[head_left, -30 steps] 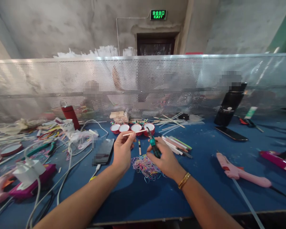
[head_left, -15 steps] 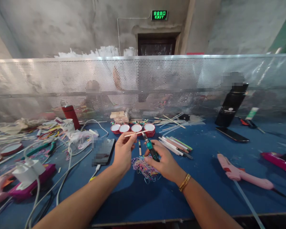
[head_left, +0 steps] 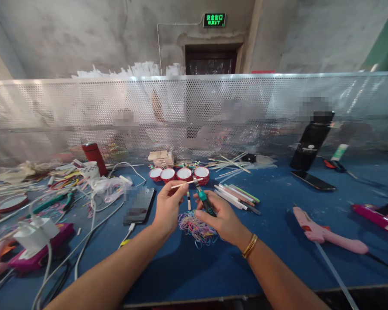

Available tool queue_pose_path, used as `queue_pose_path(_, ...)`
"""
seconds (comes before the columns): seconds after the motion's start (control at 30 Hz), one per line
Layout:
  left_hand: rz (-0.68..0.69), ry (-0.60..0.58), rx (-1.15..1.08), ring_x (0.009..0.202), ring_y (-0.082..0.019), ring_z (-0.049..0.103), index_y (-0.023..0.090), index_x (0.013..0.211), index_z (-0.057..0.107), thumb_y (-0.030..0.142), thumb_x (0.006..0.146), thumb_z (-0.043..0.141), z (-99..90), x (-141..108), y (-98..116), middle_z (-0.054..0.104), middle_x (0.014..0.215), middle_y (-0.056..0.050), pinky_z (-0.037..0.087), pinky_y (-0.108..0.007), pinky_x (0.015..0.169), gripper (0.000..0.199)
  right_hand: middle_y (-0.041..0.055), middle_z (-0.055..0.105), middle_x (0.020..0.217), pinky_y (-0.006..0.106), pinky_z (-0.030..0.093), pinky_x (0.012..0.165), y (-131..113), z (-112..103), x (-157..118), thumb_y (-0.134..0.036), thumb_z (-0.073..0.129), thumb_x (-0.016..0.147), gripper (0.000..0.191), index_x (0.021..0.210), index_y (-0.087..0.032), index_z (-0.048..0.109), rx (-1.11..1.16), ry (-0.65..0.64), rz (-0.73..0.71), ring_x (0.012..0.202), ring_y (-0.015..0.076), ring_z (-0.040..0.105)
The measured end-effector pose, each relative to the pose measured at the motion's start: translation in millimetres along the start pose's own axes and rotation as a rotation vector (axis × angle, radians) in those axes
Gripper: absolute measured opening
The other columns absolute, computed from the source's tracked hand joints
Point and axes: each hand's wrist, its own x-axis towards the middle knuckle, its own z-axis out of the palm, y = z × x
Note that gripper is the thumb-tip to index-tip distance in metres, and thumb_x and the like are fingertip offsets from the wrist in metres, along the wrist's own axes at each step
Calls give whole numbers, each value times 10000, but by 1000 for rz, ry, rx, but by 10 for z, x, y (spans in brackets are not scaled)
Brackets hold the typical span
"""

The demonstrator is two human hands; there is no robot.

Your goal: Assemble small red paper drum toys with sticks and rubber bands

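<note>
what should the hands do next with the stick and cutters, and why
Probably close the cutters on the thin stick. The left hand holds the stick level, its free end reaching the cutter tips, which the right hand points up at it.

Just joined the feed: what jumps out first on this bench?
Dead centre, the left hand pinches a thin stick while the right hand holds teal-handled cutters at its tip, above a tangle of coloured rubber bands. Behind them stands a row of red-rimmed cups; a pink glue gun lies to the right.

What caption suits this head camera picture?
Left hand holds a thin stick while right hand grips teal-handled cutters.
</note>
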Motion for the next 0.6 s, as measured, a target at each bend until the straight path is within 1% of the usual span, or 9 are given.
queue_pose_path(0.07, 13, -12, 14, 594, -82, 469, 172, 780, 660, 365, 696, 776, -7, 5, 4, 553, 657, 19, 358, -199, 536, 240, 30, 629, 943, 349, 498, 826, 10, 3, -6, -286, 648, 819, 139, 943, -229, 621, 8, 8, 34, 873, 193, 602)
queue_pose_path(0.1, 21, -21, 28, 588, -83, 466, 172, 779, 655, 369, 703, 770, -15, 9, 5, 553, 654, 19, 359, -200, 534, 241, 30, 633, 949, 352, 502, 825, 14, 5, -10, -291, 655, 814, 188, 986, -233, 606, 19, 13, 53, 878, 195, 606)
queue_pose_path(0.17, 39, -45, 76, 574, -82, 460, 171, 777, 646, 375, 719, 756, -36, 23, 7, 560, 650, 19, 361, -201, 534, 238, 39, 642, 1012, 360, 511, 827, 22, 11, -20, -295, 664, 807, 258, 1036, -238, 559, 53, 28, 91, 909, 199, 617)
queue_pose_path(0.23, 73, -63, 139, 574, -83, 471, 171, 772, 643, 374, 731, 746, -59, 39, 10, 586, 668, 14, 363, -201, 537, 232, 50, 641, 1072, 366, 517, 833, 32, 18, -29, -289, 664, 804, 287, 1045, -241, 515, 78, 44, 119, 943, 201, 624)
queue_pose_path(0.3, 125, -68, 212, 601, -93, 503, 173, 779, 649, 367, 744, 737, -75, 52, 15, 627, 714, 2, 372, -204, 548, 216, 59, 638, 1100, 375, 518, 848, 43, 25, -33, -279, 664, 800, 319, 1060, -241, 482, 84, 66, 127, 961, 201, 629)
queue_pose_path(0.43, 219, -57, 366, 690, -135, 574, 183, 852, 690, 342, 784, 703, -79, 53, 33, 687, 810, -32, 411, -226, 587, 173, 81, 628, 1161, 391, 509, 887, 59, 28, -31, -253, 665, 790, 506, 1239, -248, 432, 85, 87, 101, 1009, 207, 629)
queue_pose_path(0.5, 267, -60, 420, 730, -158, 598, 190, 866, 709, 325, 792, 697, -76, 48, 47, 700, 829, -44, 427, -241, 607, 155, 80, 629, 1168, 396, 505, 899, 65, 25, -30, -241, 659, 792, 529, 1279, -254, 454, 49, 67, 84, 1021, 212, 625)
queue_pose_path(0.6, 348, -62, 480, 770, -177, 615, 201, 840, 731, 301, 803, 688, -80, 46, 72, 709, 826, -48, 438, -256, 637, 116, 68, 639, 1138, 402, 501, 906, 72, 21, -31, -231, 652, 796, 482, 1256, -258, 510, -7, 43, 60, 998, 213, 625)
